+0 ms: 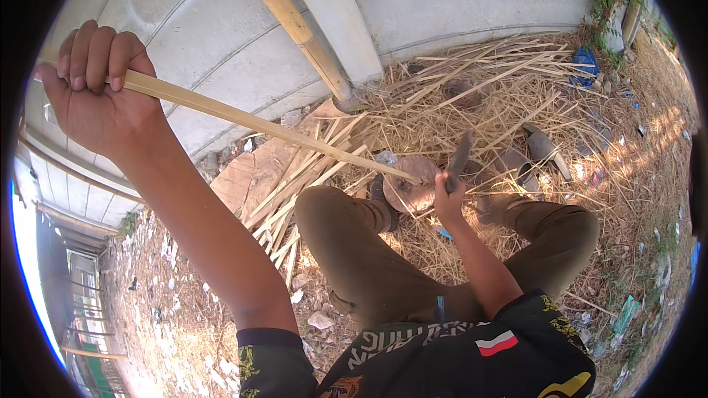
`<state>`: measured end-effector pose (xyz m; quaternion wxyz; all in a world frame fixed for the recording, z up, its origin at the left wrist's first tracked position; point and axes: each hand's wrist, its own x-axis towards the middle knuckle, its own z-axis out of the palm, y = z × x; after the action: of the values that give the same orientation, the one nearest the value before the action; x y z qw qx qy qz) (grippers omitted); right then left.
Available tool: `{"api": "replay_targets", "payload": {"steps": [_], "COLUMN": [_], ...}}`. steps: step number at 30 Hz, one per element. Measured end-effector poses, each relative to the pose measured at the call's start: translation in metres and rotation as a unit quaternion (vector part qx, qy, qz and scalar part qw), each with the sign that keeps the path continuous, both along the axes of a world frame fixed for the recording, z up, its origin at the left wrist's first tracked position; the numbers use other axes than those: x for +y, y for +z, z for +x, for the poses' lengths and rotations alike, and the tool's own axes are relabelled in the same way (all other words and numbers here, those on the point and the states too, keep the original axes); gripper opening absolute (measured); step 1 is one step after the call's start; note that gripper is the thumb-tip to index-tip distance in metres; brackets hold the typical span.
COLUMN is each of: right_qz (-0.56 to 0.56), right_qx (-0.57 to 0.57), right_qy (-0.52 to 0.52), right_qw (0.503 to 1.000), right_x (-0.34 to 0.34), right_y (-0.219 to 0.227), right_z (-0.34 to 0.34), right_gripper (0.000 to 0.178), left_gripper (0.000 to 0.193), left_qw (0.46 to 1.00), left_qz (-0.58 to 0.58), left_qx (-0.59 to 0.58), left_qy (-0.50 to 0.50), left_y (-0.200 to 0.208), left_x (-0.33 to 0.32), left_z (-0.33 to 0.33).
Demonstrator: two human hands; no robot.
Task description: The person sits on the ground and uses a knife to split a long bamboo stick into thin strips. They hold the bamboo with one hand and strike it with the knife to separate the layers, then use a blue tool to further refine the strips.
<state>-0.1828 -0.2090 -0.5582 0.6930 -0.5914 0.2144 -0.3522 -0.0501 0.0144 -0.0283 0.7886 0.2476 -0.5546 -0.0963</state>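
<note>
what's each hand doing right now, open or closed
Left hand: closed, fingers wrapped around the upper end of a long pale bamboo strip.
Right hand: closed around the handle of a dark-bladed knife.

Bamboo strip (258, 121): pale, smooth, matt. Knife blade (459, 156): dull dark metal. Wall (221, 37): matt grey concrete.

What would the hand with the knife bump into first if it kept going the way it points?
Probably the round wooden block just beyond the right hand, where the bamboo strip tip rests; depth is hard to judge.
</note>
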Motion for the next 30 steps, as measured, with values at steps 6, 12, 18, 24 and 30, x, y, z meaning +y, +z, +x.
{"api": "replay_targets", "payload": {"steps": [6, 12, 18, 24, 30], "right_qz": [0.185, -0.04, 0.048, -0.099, -0.072], "right_qx": [0.359, 0.016, -0.167, 0.419, 0.108], "right_qy": [0.031, -0.039, -0.117, 0.11, -0.011], "right_qw": [0.914, 0.998, 0.978, 0.896, 0.991], "right_x": [-0.014, -0.059, -0.023, -0.005, -0.049], "right_y": [-0.072, 0.198, 0.084, -0.101, 0.135], "right_z": [-0.019, 0.005, 0.007, -0.034, 0.02], "right_gripper": [0.038, 0.04, 0.029, 0.031, 0.043], "left_gripper": [0.045, 0.044, 0.042, 0.041, 0.031], "left_qw": [0.999, 0.999, 1.0, 1.0, 1.0], "left_qz": [0.007, 0.003, 0.011, 0.007, 0.004], "left_qx": [-0.006, -0.002, -0.004, -0.009, 0.003], "left_qy": [0.039, 0.05, 0.011, -0.026, -0.015], "left_y": [-0.004, -0.001, 0.002, 0.001, -0.001], "left_x": [0.011, 0.012, 0.002, -0.002, 0.012], "left_z": [0.007, 0.029, 0.016, 0.011, 0.024]}}
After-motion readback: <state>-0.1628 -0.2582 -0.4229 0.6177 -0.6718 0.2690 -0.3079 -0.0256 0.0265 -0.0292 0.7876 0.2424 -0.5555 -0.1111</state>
